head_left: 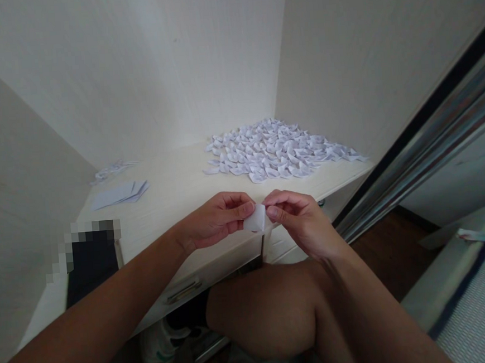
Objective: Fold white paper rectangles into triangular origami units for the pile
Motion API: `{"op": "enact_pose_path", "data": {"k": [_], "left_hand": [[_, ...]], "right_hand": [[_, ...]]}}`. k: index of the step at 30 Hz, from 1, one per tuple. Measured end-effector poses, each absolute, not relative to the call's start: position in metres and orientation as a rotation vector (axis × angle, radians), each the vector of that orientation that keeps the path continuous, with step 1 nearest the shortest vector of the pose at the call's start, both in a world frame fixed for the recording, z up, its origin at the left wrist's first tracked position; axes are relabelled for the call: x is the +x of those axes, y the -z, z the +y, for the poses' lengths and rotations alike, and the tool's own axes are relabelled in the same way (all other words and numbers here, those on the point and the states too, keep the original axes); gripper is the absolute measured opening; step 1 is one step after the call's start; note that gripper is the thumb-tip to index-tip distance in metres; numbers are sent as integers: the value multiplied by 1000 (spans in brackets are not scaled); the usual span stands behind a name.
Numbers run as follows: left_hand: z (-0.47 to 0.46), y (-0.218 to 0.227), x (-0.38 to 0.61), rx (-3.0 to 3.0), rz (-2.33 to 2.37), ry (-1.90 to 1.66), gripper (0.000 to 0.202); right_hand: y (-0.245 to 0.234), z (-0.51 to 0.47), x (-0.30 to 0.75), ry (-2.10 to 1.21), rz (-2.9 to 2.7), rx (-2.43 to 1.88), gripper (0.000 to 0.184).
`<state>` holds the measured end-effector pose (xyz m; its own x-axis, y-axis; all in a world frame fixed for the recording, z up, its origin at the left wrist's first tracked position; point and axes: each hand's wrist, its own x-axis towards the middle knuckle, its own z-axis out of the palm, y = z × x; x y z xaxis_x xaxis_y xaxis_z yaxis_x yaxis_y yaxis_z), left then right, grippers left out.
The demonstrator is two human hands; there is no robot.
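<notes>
Counter (pixel 170 179): whitish, set between pale walls (pixel 199 62), in dim light.
Small paper (pixel 254 219): white and folded, up between my two hands at the counter's front edge, above the drawer (pixel 216 276).
Left hand (pixel 224 219): thumb and fingers pinched on the paper's left side.
Right hand (pixel 295 213): thumb and fingertips pinched at its upper right corner.
Folding risk: a tug from both sides at once could, I judge, tear the paper or skew its crease.
Drop risk: if my pinch loosened, the paper could miss the counter and land on my leg (pixel 265 308) or the floor.
Pile risk: the folded pieces (pixel 273 151) sit close beyond my hands; a careless knuckle or sleeve-height bump could scatter those nearest the edge.
Loose sheets (pixel 120 195): lying flat at the left, light enough that a draught might slide them.
Hidden: my fingers cover the paper's ends, so I cannot tell its full shape.
Hard to make out: single pieces in the pile blur together; the dark thing (pixel 92 266) at left is partly pixelated.
</notes>
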<state>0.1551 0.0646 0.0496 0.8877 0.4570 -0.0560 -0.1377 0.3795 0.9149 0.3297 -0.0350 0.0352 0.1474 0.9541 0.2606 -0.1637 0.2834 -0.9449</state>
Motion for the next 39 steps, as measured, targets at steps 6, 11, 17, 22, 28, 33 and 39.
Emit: {"op": "enact_pose_path", "data": {"k": [6, 11, 17, 22, 28, 33, 39], "left_hand": [[65, -48, 157, 1263, 392, -424, 35], [66, -46, 158, 1375, 508, -539, 30], [62, -47, 161, 1529, 605, -745, 30], [60, -46, 162, 1660, 612, -922, 26], [58, -46, 160, 1825, 586, -1042, 17], [54, -50, 160, 1917, 573, -1075, 8], [57, -49, 161, 1889, 562, -1037, 13]], "right_hand": [[-44, -42, 336, -1001, -1251, -1013, 27], [-38, -44, 339, -867, -1400, -1193, 25], [-33, -40, 337, -554, -1454, -1249, 8], [-33, -39, 333, -368, -1469, -1240, 4], [-31, -39, 331, -271, -1423, -1234, 8], [-33, -38, 330, -275, -1356, -1265, 10], [-36, -35, 329, -399, -1209, -1275, 12]]}}
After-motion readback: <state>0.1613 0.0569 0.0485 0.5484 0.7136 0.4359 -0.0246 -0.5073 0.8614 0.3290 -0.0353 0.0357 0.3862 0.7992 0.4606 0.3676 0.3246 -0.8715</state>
